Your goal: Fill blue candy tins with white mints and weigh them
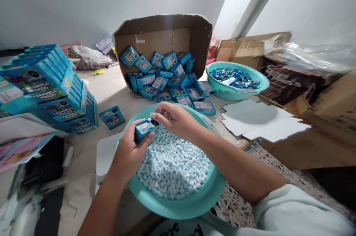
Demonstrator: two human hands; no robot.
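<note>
My left hand (130, 149) is wrapped round a small blue candy box (144, 128), holding it tilted over the left part of a turquoise basin (178, 208). My right hand (174, 117) is at the box's upper right end, fingers curled together. Whatever those fingers may pinch is hidden. A small white piece shows at the box's top edge, by the right fingertips. Many pale blue and white round candies (175, 165) fill the basin below both hands.
Behind the basin, a cardboard carton (164, 25) lies on its side, blue boxes (169, 80) spilling out. Display packs (55, 87) stand stacked left, near a single blue box (112, 117). To the right are a second basin (236, 93) of small blue pieces and white card sheets (261, 117).
</note>
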